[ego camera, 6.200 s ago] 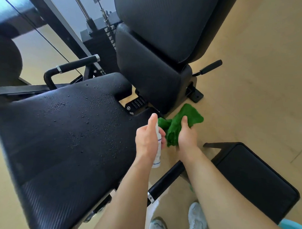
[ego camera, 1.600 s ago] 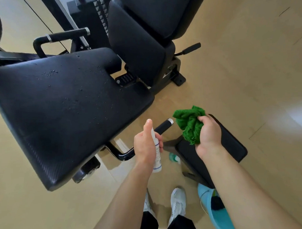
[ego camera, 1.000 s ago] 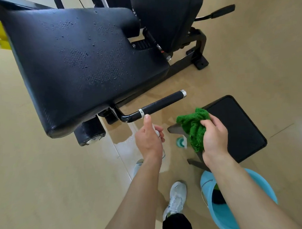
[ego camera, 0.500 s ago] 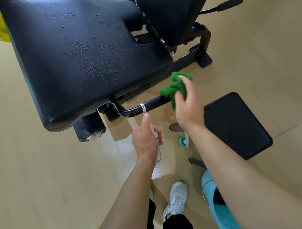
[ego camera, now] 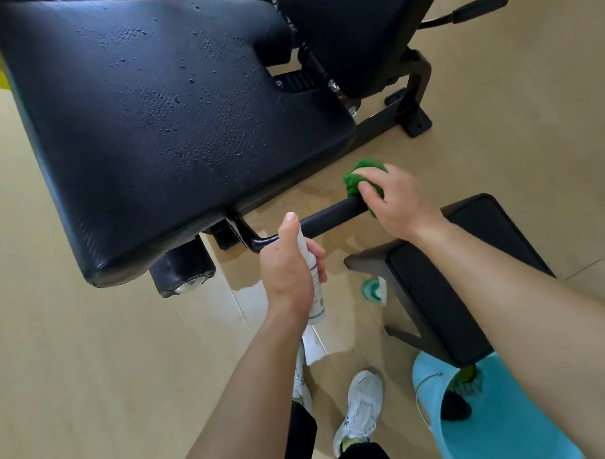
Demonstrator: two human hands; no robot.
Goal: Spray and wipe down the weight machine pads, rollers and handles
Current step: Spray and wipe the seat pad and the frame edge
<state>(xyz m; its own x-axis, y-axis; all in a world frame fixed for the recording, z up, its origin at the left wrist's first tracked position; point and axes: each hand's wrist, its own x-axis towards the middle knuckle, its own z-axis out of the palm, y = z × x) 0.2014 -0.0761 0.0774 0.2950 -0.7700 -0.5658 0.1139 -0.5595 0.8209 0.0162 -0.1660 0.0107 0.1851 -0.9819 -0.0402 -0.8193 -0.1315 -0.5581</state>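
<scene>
A large black seat pad (ego camera: 159,107), beaded with spray droplets, fills the upper left. Below its near edge a black handle bar (ego camera: 331,216) sticks out to the right. My right hand (ego camera: 396,202) holds a green cloth (ego camera: 359,177) wrapped over the outer end of that bar. My left hand (ego camera: 287,264) grips a white spray bottle (ego camera: 313,280) upright just below the bar's inner end, thumb on top. A black roller (ego camera: 182,269) sits under the pad's near corner. The back pad (ego camera: 349,32) rises at the top.
A low black footplate (ego camera: 467,268) on a frame stands right of my hands. A light blue bucket (ego camera: 489,425) sits on the tan floor at bottom right, near my white shoes (ego camera: 359,409). A second handle (ego camera: 478,3) projects at top right.
My right hand has slid the green cloth outward along the handle bar to its end. The left hand with the bottle has risen slightly toward the bar.
</scene>
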